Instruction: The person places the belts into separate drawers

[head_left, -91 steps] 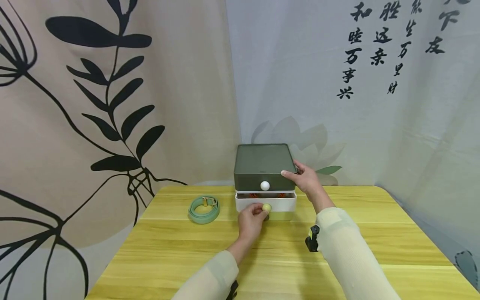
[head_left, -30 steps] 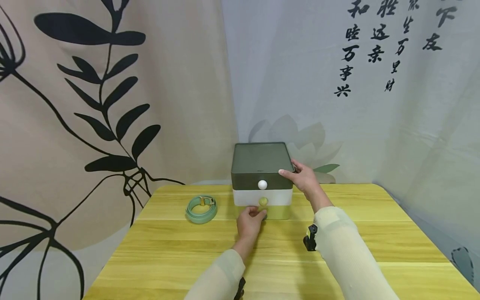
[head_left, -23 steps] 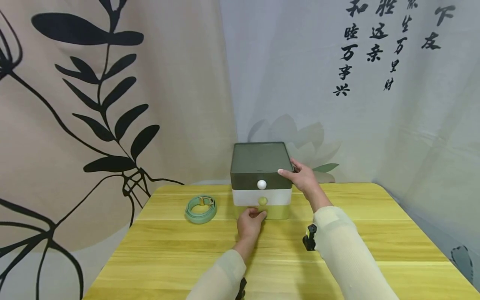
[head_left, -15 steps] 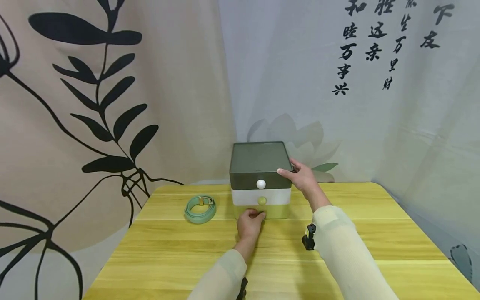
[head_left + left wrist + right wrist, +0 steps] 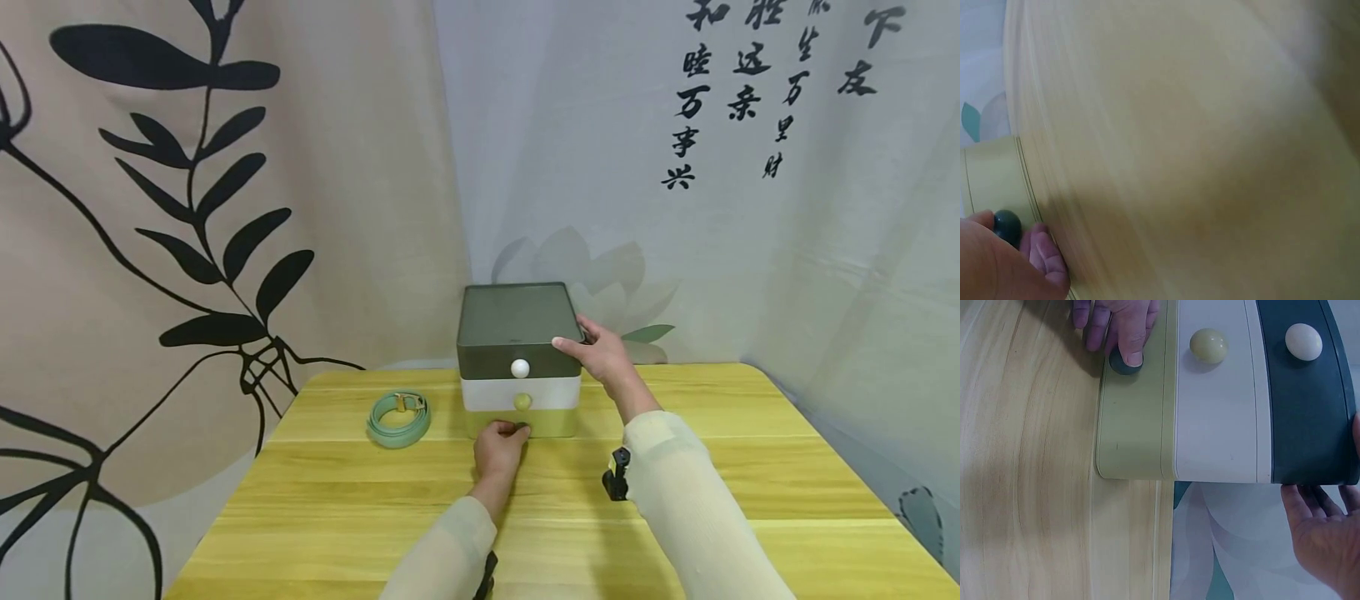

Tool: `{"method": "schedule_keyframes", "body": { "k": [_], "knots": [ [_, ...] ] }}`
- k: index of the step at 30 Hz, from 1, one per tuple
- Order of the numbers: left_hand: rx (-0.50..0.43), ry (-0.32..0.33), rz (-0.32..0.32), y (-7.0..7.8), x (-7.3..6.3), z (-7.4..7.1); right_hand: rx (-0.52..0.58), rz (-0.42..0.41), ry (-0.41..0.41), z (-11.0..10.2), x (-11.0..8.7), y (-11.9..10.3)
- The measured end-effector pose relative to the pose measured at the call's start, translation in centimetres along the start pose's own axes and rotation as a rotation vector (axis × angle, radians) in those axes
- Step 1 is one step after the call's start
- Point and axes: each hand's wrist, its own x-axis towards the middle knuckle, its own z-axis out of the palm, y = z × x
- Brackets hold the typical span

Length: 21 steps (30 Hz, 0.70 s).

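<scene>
A three-tier drawer box (image 5: pixel 517 312) stands at the back of the table. Its top tier is dark green with a white knob (image 5: pixel 521 368). Below come a white drawer (image 5: pixel 486 391) with a yellow-green knob (image 5: pixel 522 402) and a yellow-green bottom drawer (image 5: pixel 1132 431). My left hand (image 5: pixel 497 454) pinches the dark green knob (image 5: pixel 1124 362) of the bottom drawer between thumb and fingers. My right hand (image 5: pixel 606 357) rests on the box's upper right corner, thumb over the top edge and straight fingers against the side. All drawer fronts sit flush.
A coiled mint-green belt (image 5: pixel 398 420) with a gold buckle lies left of the box. A printed cloth (image 5: pixel 360 208) hangs behind the wooden table (image 5: pixel 337 517), close at the back of the box.
Three seconds ago the white drawer stood partly out, orange-red things inside, my left hand at its knob. It has gone in, and that hand moved down to the bottom knob.
</scene>
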Motion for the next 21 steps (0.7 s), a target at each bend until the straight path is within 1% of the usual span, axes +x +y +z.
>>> {"method": "schedule_keyframes", "body": {
  "k": [5,8,14,21],
  "knots": [
    [0.022,0.015,-0.008,0.11,0.08,0.16,0.010,-0.006,-0.004,0.11,0.03,-0.03],
    [0.040,0.023,-0.002,0.19,0.11,0.15,0.019,-0.011,-0.006,0.13,0.00,-0.05],
    [0.045,0.013,0.004,0.17,0.20,0.07,0.032,-0.011,-0.005,0.08,-0.07,-0.07],
    [0.028,-0.002,-0.017,0.19,-0.01,0.24,0.033,-0.003,-0.001,0.00,-0.10,-0.10]
  ]
}}
